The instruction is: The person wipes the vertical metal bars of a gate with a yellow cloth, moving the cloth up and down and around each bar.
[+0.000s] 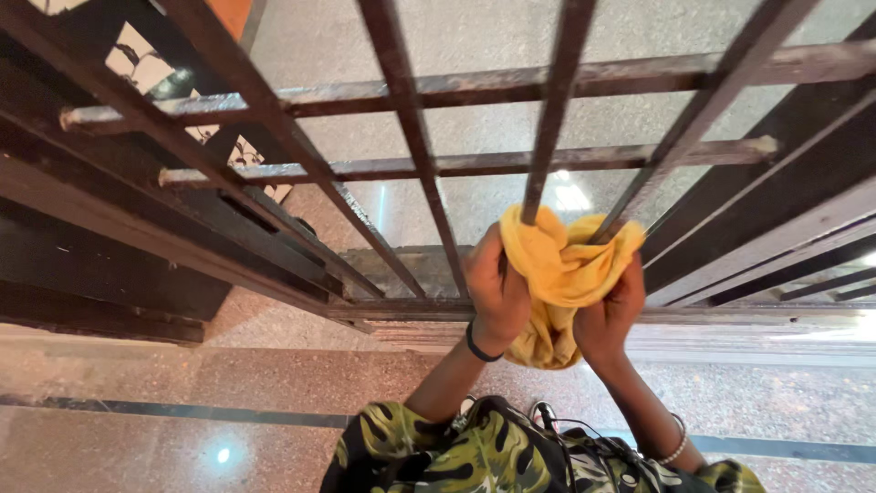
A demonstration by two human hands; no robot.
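Note:
A yellow cloth [561, 265] is bunched around a dark metal bar [552, 119] of a window grille, low on the bar. My left hand [493, 292] grips the cloth from the left, a black band on its wrist. My right hand [610, 315] grips the cloth from the right, a beaded bracelet on that wrist. Both hands press the cloth against the bar. Part of the cloth hangs down between my palms.
The grille [415, 137] has several upright bars and two rusty crossbars [474, 164]. A dark wooden frame [109, 228] runs along the left and a similar one [776, 210] on the right. Speckled stone floor [182, 402] lies below, with a dark stripe.

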